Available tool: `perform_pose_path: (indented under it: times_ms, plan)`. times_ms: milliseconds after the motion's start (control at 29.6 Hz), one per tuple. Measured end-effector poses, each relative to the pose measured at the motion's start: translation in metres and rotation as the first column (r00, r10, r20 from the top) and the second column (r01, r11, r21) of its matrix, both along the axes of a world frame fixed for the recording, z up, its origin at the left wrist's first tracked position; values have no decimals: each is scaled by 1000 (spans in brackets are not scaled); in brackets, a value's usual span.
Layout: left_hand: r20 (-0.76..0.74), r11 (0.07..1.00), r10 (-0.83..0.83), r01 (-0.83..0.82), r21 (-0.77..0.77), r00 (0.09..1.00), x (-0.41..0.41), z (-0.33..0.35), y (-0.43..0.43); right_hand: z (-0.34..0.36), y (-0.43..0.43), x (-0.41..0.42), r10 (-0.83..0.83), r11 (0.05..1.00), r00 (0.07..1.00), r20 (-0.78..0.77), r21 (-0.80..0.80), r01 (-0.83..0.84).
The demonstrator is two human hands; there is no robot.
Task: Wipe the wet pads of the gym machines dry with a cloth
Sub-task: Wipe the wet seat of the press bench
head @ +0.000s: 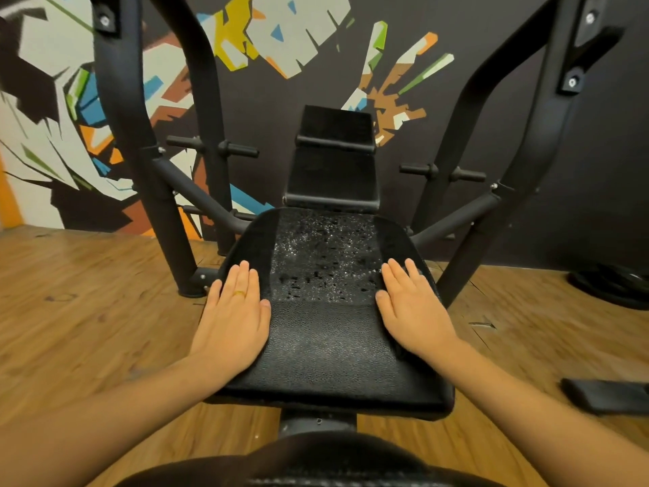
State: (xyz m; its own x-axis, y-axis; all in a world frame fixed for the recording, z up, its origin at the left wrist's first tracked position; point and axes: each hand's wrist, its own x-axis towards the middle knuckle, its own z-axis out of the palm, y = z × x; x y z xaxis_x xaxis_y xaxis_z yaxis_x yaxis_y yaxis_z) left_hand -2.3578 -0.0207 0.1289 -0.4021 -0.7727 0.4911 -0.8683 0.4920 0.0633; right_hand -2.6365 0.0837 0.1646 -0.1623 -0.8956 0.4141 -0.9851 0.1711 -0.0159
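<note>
The left hand [233,311] and right hand [411,307] lay flat and open on the left and right edges of the near seat pad [326,346], probably feeling for wetness. Water drops [326,261] covered its far middle. Neither hand held a cloth.

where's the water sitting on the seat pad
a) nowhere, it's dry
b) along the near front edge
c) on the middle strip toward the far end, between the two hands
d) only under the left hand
c: the droplets bead on the centre strip of the seat pad toward its far end, between the flat left hand and right hand; the near part shows no drops.
</note>
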Motion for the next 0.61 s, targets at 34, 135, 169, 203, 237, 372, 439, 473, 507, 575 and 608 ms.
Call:
perform_pose_path:
  times_ms: [34,135,169,203,237,372,439,473,507,575,608]
  plan:
    - [2,1000,0,0,0,1000,0,0,1,6,-6,-5,9,1000,1000,10,16,-9]
    - [4,1000,-2,2,-4,1000,-1,2,3,11,-4,-5,14,999,1000,-24,33,-13]
    - [7,1000,-5,5,-2,1000,0,2,3,8,2,-2,16,999,999,-31,28,-15]
    - [9,1000,-7,7,-1,1000,0,1,3,4,10,2,24,1000,999,-41,22,-23]
    - [12,1000,-8,8,-2,1000,1,1,3,-1,18,5,35,999,998,-51,18,-35]
    - [23,1000,-11,11,-12,1000,3,-1,3,-12,34,6,96,994,995,-38,47,-94]
    - [30,1000,-11,12,-19,999,2,-2,2,-6,26,-2,115,992,993,-39,49,-113]
    - [31,1000,-8,8,-24,999,2,-2,2,-1,19,-6,114,993,993,-40,47,-112]
    - [31,1000,-2,3,-30,1000,1,-2,2,4,11,-9,109,993,993,-36,46,-108]
    - [34,999,8,-6,-40,999,0,-3,3,13,-1,-10,91,995,996,-21,46,-90]
    - [37,999,9,-7,-40,999,0,-2,3,14,-4,-9,79,996,997,-19,38,-79]
